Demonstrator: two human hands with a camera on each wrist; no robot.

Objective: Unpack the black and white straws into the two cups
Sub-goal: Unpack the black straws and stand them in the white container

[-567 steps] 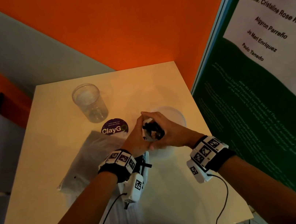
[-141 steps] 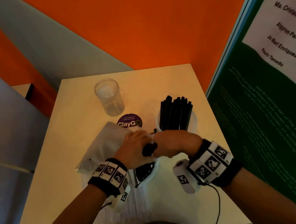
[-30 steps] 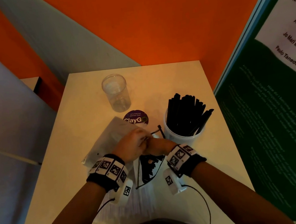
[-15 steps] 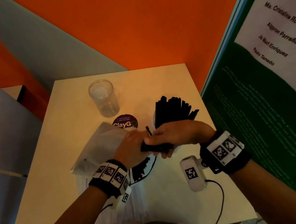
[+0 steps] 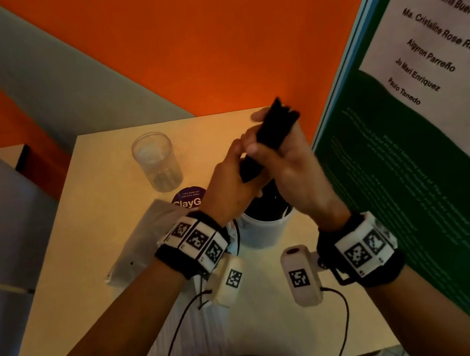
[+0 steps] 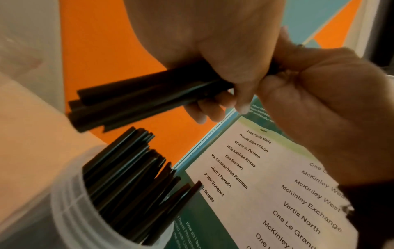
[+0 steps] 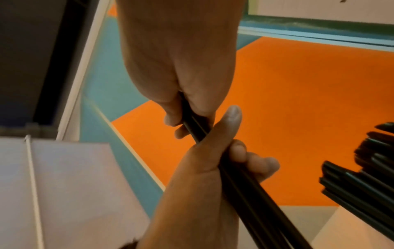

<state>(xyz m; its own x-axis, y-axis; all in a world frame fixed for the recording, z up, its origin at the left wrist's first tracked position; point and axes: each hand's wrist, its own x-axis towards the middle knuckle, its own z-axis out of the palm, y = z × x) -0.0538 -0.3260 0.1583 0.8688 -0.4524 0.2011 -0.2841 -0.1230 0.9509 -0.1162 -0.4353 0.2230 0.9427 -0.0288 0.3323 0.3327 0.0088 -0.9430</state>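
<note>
Both hands are raised over the table and hold one bundle of black straws (image 5: 276, 127) (image 6: 136, 102) (image 7: 247, 185). My left hand (image 5: 227, 179) (image 6: 221, 70) grips its lower part. Further up the bundle, my right hand (image 5: 285, 158) (image 7: 183, 107) wraps round it. Right below them stands a white cup (image 5: 266, 234) (image 6: 70, 210) filled with several black straws (image 6: 132, 176). A clear empty cup (image 5: 156, 162) stands at the far left of the table. Pale white straws (image 5: 191, 346) lie near the front edge.
A crumpled clear plastic bag (image 5: 145, 240) lies left of the white cup, beside a round purple sticker (image 5: 186, 198). A green and white poster board (image 5: 424, 164) stands close along the table's right side. An orange wall backs the table.
Half a second ago both hands held the black bundle low by the bag. They have lifted it up and away from me, above the cup of black straws.
</note>
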